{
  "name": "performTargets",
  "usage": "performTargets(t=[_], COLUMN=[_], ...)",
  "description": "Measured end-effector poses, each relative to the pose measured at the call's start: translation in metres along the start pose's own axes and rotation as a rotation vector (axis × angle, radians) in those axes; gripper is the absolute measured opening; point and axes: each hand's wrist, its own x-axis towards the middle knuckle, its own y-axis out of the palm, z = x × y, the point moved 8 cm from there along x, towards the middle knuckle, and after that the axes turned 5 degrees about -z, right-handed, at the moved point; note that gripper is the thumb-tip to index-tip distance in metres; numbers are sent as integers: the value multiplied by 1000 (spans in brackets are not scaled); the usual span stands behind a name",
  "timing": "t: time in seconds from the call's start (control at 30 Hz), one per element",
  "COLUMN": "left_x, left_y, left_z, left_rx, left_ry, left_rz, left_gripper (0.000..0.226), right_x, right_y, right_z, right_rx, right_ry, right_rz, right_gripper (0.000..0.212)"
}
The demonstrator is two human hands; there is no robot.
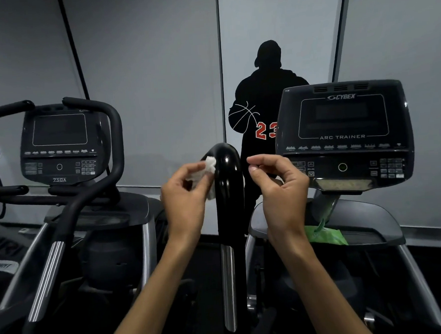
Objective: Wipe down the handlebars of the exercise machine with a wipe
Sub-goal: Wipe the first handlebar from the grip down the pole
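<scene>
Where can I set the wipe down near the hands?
The grey shelf under the Arc Trainer console is bare right of the green packet. Around the black handlebar it is crowded by both hands.

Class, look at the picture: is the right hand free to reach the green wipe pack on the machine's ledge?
Probably yes. The right hand holds nothing, and the green pack lies in the open just below and beside its wrist, with nothing between them.
</scene>
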Motion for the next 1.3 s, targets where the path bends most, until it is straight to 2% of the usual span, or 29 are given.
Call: performTargets(t=[0.13,0.37,0.47,0.57,0.67,0.8,1.0,1.13,1.3], left_x=[25,-32,-14,2,-12,-30,-8,-35,-18], left_y=[16,-10,0,18,14,5,21,21,35], left_z=[11,28,33,34,41,51,44,53,55], left_rx=[-133,-280,-289,-394,-403,-390,-521,-499,-630], left_ry=[-157,-281,-339,-436,-486,-544,-569,-672,-760], left_rz=[-52,-58,-59,-45,3,100,91,276,345], left_gripper=[12,14,19,16,16,27,19,31,24], right_x=[-3,3,-1,-7,-11,-14,-25,-27,-31], right_y=[6,-10,-2,8,12,14,11,4,5], right_z=[3,7,6,5,11,12,10,5,8], right_rx=[9,20,12,20,-8,-89,-99,-46,30], right_ry=[-12,-42,-41,-45,-105,-160,-189,-90,-5], right_rz=[12,4,38,81,141,193,166,209,170], right_gripper=[23,23,23,21,18,20,23,23,27])
